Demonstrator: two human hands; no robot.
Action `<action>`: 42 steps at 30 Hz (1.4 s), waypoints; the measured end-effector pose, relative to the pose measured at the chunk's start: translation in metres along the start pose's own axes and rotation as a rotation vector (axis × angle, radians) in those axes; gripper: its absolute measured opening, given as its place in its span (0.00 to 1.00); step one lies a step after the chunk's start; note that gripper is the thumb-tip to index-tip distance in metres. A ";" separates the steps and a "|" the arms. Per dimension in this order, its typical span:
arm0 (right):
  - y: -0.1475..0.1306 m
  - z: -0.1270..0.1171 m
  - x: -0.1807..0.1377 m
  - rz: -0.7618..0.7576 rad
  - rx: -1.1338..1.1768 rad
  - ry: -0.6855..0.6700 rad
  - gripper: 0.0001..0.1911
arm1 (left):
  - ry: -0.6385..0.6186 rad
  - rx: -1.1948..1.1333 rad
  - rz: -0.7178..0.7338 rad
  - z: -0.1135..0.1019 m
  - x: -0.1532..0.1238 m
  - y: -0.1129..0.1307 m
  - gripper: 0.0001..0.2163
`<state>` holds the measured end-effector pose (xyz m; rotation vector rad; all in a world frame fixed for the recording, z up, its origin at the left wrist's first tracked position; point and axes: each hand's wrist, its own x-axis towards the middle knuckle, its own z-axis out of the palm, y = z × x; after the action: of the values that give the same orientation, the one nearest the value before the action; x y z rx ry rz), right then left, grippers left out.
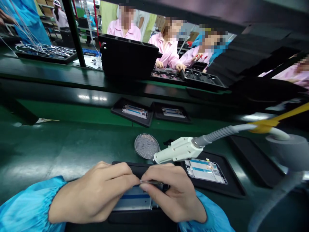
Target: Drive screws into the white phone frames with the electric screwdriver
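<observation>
Under my hands lies a silver phone frame (132,203) with a blue strip, in a black tray (135,216). My left hand (96,193) is closed above its left part, thumb hidden, fingertips meeting those of my right hand. Whatever it pinches is too small to make out. My right hand (175,191) pinches a slim, dark metallic piece (156,183) between thumb and forefinger, just over the frame. Beyond the hands rests a pale handheld nozzle (178,149) on a corrugated hose, close to a round perforated grey disc (146,146).
To the right, another phone frame (206,170) lies in a black tray (231,180). Two more trayed frames, one left (135,111) and one right (173,112), sit farther back. A grey jointed arm (287,151) stands at right. Across the bench are co-workers in pink and a black box (130,58).
</observation>
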<state>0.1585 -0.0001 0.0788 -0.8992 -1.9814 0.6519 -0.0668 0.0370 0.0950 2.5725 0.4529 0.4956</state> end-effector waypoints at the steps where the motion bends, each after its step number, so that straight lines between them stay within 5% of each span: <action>1: 0.000 0.000 0.000 0.001 0.001 0.001 0.04 | 0.000 -0.010 -0.001 0.000 0.000 0.000 0.16; 27: -0.003 -0.001 0.001 0.022 0.029 -0.037 0.05 | -0.050 -0.076 -0.026 0.001 -0.002 0.000 0.14; 34: 0.000 -0.002 0.000 0.045 0.044 0.033 0.07 | 0.121 -0.172 -0.113 0.008 -0.003 -0.003 0.05; 42: -0.001 -0.002 -0.001 0.067 0.069 0.011 0.05 | 0.125 -0.218 -0.136 0.009 -0.005 -0.004 0.03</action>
<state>0.1600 -0.0010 0.0805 -0.9281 -1.9145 0.7470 -0.0680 0.0347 0.0842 2.2936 0.5792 0.6228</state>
